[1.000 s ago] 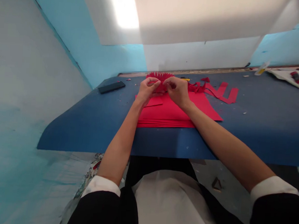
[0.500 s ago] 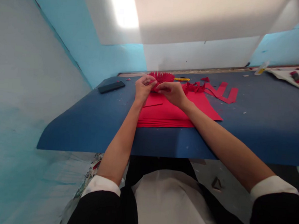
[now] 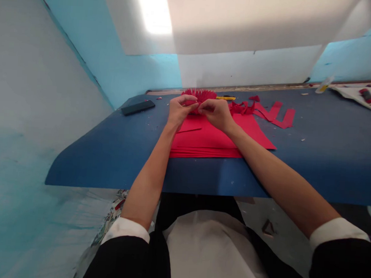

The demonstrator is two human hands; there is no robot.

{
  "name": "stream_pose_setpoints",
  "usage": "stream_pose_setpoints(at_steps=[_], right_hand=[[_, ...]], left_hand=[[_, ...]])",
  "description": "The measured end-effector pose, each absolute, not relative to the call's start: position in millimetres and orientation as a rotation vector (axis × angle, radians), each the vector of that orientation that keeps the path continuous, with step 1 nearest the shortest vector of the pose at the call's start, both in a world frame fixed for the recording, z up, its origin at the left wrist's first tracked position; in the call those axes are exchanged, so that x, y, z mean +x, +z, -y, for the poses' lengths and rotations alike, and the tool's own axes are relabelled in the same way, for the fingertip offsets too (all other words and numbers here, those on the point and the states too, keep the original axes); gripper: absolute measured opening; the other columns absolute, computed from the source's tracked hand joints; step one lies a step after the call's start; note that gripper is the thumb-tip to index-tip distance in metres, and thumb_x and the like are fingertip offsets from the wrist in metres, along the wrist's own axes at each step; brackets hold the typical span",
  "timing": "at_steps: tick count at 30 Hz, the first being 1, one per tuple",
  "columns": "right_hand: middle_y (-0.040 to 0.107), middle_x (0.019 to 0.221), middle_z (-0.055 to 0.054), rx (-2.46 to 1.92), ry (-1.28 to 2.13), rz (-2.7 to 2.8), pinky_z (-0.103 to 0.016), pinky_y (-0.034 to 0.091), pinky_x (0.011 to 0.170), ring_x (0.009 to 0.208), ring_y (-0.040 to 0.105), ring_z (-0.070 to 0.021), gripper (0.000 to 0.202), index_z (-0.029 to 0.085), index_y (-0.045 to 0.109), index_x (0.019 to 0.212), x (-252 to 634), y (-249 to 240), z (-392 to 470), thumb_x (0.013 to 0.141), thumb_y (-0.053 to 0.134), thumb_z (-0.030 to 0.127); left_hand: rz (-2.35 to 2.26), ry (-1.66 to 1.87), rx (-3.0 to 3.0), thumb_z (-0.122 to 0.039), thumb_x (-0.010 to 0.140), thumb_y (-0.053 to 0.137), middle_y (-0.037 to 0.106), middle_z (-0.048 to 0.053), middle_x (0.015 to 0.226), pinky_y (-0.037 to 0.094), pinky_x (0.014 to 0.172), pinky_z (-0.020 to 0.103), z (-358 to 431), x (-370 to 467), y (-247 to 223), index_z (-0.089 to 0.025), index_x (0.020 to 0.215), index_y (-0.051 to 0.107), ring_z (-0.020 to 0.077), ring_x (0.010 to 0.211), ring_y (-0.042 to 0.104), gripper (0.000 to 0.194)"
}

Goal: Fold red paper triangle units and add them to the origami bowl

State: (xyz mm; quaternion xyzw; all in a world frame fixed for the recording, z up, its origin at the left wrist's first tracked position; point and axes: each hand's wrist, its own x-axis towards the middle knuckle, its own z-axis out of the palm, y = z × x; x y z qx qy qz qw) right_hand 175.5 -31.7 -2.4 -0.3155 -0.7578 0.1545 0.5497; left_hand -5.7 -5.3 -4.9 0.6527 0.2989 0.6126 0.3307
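Note:
A red folded-paper piece with a fringe of pointed tips (image 3: 199,94) stands at the back of a stack of red paper sheets (image 3: 211,138). My left hand (image 3: 180,110) pinches its near left side between thumb and fingers. Close beside it, my right hand (image 3: 218,113) is closed at the near right side of the same piece, thumb against forefinger. The two sets of fingertips almost meet, and they hide the front of the piece. A thin red paper strip (image 3: 189,131) lies on the top sheet by my left wrist.
Crumpled red paper (image 3: 243,108) and cut red strips (image 3: 282,117) lie to the right. Behind is a yellow cutter (image 3: 226,98). A dark phone-like slab (image 3: 138,107) rests at left on the blue tabletop (image 3: 108,150). At the far right stands a small glue bottle (image 3: 324,85).
Both hands have shifted slightly to the right along the near side of the folded-paper piece, and their fingertips have come closer together. The rest stays in place.

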Motion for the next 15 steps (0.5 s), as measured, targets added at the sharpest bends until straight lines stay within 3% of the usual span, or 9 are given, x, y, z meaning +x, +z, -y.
stream_pose_setpoints(at_steps=[7,15], right_hand=[[0.073,0.072,-0.002,-0.749,0.38,1.766,-0.03,0.047,0.065,0.068,0.061,-0.0162,0.007,0.02,0.071,0.075,174.7,-4.8,31.3,0.081,0.074,0.023],[0.065,0.074,0.002,-0.673,0.419,1.718,-0.029,0.047,0.064,0.068,0.057,-0.0141,0.022,0.023,0.062,0.084,174.8,-11.2,22.4,0.084,0.082,0.034]], left_hand=[[-0.738,1.506,1.659,-0.04,0.073,0.097,0.08,0.004,0.085,0.068,0.078,0.033,13.6,-3.5,-3.0,-0.018,0.085,0.079,0.017,0.077,0.076,0.031],[-0.724,1.457,1.606,-0.038,0.073,0.097,0.08,0.004,0.085,0.068,0.084,0.037,15.3,-4.4,-1.8,-0.017,0.088,0.081,0.0184,0.078,0.078,0.03]])
